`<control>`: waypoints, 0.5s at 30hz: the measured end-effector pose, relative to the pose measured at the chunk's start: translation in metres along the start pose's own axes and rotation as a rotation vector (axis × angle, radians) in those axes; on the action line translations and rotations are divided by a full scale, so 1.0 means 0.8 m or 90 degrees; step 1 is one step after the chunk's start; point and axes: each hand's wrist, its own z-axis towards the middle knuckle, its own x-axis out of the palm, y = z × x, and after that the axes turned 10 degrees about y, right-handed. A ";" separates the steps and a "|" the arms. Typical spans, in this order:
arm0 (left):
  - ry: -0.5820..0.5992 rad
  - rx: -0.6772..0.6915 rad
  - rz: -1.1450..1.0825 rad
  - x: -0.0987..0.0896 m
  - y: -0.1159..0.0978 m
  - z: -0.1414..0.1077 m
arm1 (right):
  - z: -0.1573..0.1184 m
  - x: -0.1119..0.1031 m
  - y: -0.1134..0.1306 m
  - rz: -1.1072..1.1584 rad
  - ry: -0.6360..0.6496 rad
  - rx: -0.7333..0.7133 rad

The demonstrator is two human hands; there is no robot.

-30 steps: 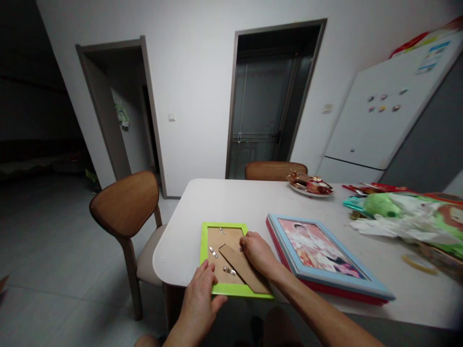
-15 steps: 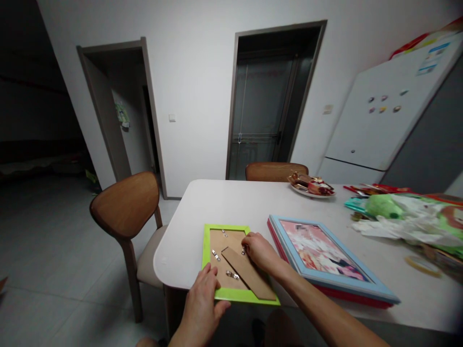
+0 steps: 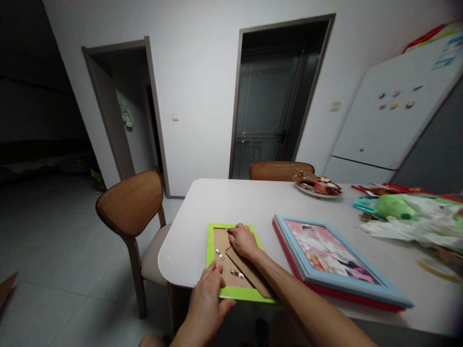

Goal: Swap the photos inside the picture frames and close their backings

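Observation:
A lime-green picture frame (image 3: 238, 293) lies face down at the table's near edge, its brown backboard (image 3: 221, 277) showing. My left hand (image 3: 207, 296) grips the near left corner, thumb below and fingers on top. My right hand (image 3: 244, 241) reaches across the back, its fingers pinched on a small metal clip (image 3: 226, 230) near the far edge. Two more metal turn clips show, a left clip (image 3: 220, 254) and a near clip (image 3: 237, 273). The brown stand leg (image 3: 253, 277) lies slanted across the board, partly under my right wrist and forearm.
Right of the green frame, a blue picture frame (image 3: 327, 270) with a pink photo rests on red-edged frames. Farther back stand a plate of wrapped snacks (image 3: 318, 185) and a heap of green and white wrapping (image 3: 408, 212). A tape roll (image 3: 439, 271) lies right. Wooden chair (image 3: 132, 205) at left.
My right hand has moved from the clip on the frame's right side to the one at its far edge. My left hand keeps its hold on the corner. The view has shifted slightly.

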 end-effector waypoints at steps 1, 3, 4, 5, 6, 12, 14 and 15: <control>-0.001 0.000 -0.003 0.000 0.000 0.001 | 0.001 0.001 -0.001 0.000 0.003 0.006; -0.005 0.004 -0.008 0.000 0.000 0.001 | 0.002 0.003 -0.001 -0.002 0.006 0.013; -0.007 0.007 -0.011 0.001 0.000 0.001 | 0.001 0.003 0.000 -0.003 0.006 0.014; -0.009 0.010 -0.014 0.001 0.001 0.001 | 0.001 0.003 0.002 -0.003 0.005 0.013; -0.011 0.013 -0.015 0.001 0.001 0.001 | 0.000 0.002 0.004 -0.002 0.003 0.010; -0.013 0.016 -0.018 0.001 0.008 0.004 | -0.022 -0.013 0.002 0.025 -0.025 -0.044; -0.012 0.024 -0.023 0.001 0.010 0.006 | -0.041 -0.018 -0.007 0.045 -0.037 -0.062; -0.011 0.028 -0.028 0.001 0.011 0.008 | -0.053 -0.020 -0.011 0.056 -0.036 -0.072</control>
